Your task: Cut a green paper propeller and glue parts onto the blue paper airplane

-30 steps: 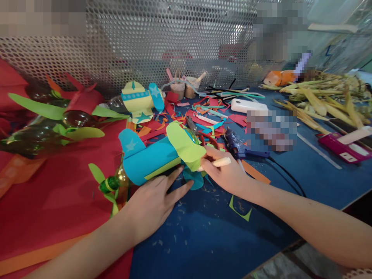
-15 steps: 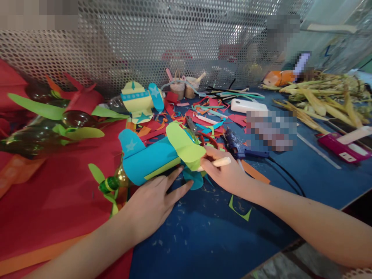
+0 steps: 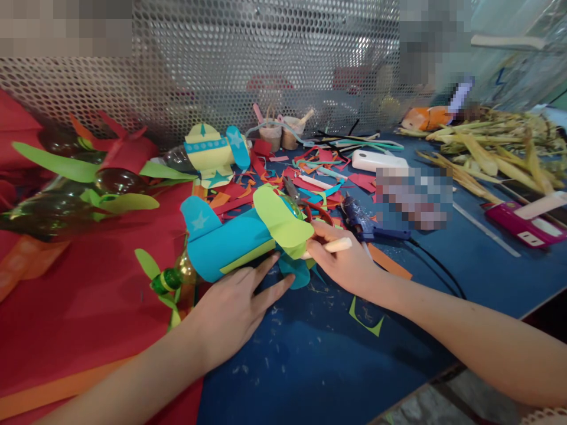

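A toy airplane [image 3: 234, 239] made of a green plastic bottle wrapped in blue paper lies across the red and blue surface. It has a lime green paper piece [image 3: 283, 221] at its right end and a lime propeller [image 3: 165, 283] at the left. Along its near side my left hand [image 3: 234, 313] rests with spread fingers, touching the airplane's lower edge and a blue paper wing [image 3: 296, 273]. My right hand [image 3: 343, 260] is closed on a pale, thin stick [image 3: 340, 244] at the lime piece. The stick's tip is mostly hidden behind that piece and my fingers.
Paper scraps [image 3: 239, 192] lie beyond the airplane, near pliers [image 3: 291, 190]. A blue glue gun [image 3: 361, 218] with a black cord sits to the right. Another paper-covered bottle airplane [image 3: 208, 153] stands behind, and bottles lie at left. Dried husks [image 3: 500, 139] cover the far right.
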